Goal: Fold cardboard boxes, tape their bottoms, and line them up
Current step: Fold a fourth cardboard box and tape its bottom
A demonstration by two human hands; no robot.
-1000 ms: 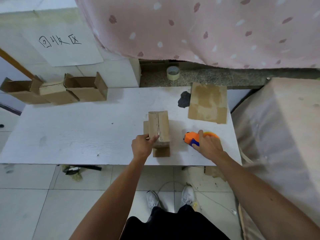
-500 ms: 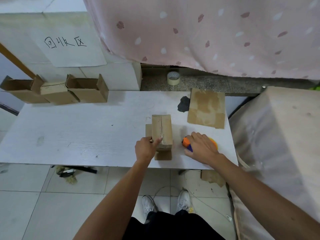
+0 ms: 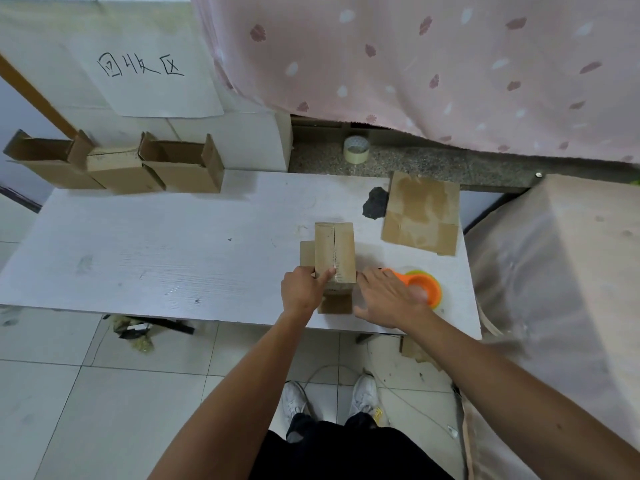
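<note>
Right hand [image 3: 388, 299] has slid off the orange tape dispenser [image 3: 424, 285]; its fingers are now spread wide, holding nothing, just beside the small brown cardboard box [image 3: 335, 252]. Box stands near front edge of white surface [image 3: 156, 254], seam up. Left hand [image 3: 301, 292] grips its near-left corner. Flat cardboard sheet [image 3: 420, 213] behind; three folded boxes [image 3: 121, 164] far left.

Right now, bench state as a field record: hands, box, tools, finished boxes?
left hand: holds box at its near left edge, a fingertip on the top seam
right hand: fingers spread, over orange tape dispenser
box: closed side up, flaps splayed on table
finished boxes: three in a row, far left
flat cardboard: far right of table
spare tape roll: ledge behind table
</note>
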